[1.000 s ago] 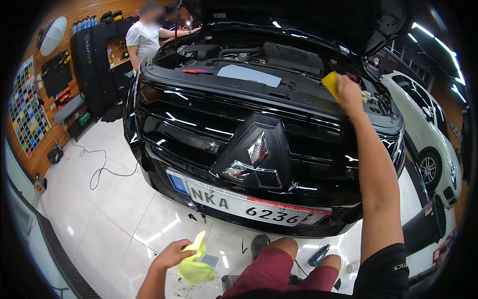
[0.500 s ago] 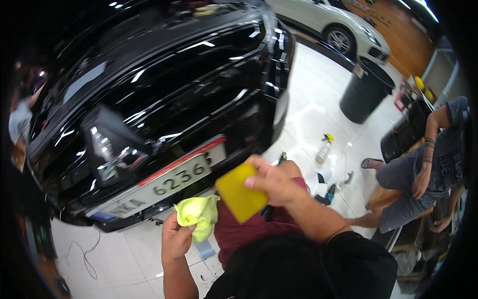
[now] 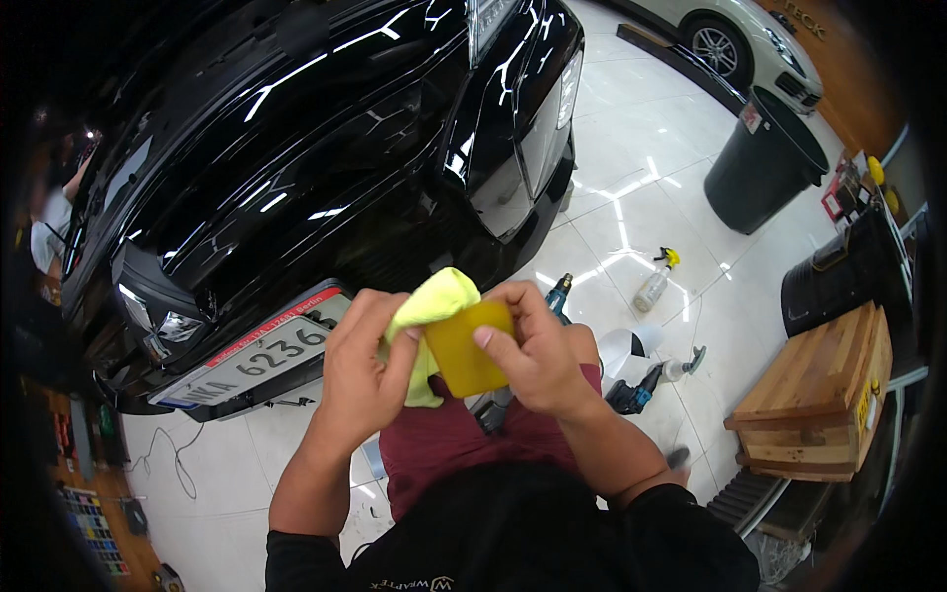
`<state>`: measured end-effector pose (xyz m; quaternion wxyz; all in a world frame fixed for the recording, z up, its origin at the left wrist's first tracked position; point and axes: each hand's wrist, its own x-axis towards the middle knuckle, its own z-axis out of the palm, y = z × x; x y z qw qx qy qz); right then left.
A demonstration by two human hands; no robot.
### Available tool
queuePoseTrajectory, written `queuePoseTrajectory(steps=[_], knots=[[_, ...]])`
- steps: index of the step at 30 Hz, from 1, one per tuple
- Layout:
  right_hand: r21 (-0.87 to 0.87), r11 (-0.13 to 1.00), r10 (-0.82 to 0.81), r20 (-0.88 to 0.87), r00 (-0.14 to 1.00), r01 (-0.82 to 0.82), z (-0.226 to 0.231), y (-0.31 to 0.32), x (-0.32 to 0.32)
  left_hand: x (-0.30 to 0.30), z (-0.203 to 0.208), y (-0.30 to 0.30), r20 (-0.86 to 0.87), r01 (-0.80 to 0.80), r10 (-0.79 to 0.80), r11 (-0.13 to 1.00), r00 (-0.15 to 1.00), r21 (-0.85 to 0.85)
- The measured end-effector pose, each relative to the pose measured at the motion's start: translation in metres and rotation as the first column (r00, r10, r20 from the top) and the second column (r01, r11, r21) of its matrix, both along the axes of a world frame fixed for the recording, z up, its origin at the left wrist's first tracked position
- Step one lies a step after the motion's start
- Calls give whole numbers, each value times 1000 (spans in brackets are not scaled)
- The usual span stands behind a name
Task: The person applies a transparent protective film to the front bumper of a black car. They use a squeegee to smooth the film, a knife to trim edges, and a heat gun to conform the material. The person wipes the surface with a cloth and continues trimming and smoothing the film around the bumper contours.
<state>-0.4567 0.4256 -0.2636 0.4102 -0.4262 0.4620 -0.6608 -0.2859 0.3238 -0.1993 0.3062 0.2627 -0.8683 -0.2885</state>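
Note:
My right hand grips a flat yellow squeegee card, thumb across its near face and fingers behind. Bunched in my left hand is a lime-yellow cloth, pinched under the thumb. The cloth lies against the card's upper left edge, and part of it hangs down behind the card. Both hands are close together over my lap. Just beyond them stands the glossy black car, its licence plate to the left of my left hand.
A spray bottle with a yellow head and a blue-black power tool are on the tiled floor to the right. Farther off are a dark bin, a wooden box and a white car. A thin cable lies at left.
My hands have come together, bringing the cloth onto the card's edge. The view has shifted, and the person at the right is almost wholly out of sight.

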Motion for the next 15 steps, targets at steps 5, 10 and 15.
queuePoseTrajectory(steps=[5, 10, 15], knots=[[92, 992, -118, 433, 894, 86, 9, -25, -31, -15, -28, -25, -167, -121, 228, 865, 959, 488], [9, 959, -264, 381, 886, 282, 40, -90, -48, -12, -30, -24, -127, -195, 301, 831, 945, 521], [96, 887, -454, 10, 891, 451, 53, -145, -56, 4, -54, -20, 22, -239, 253, 882, 967, 405]])
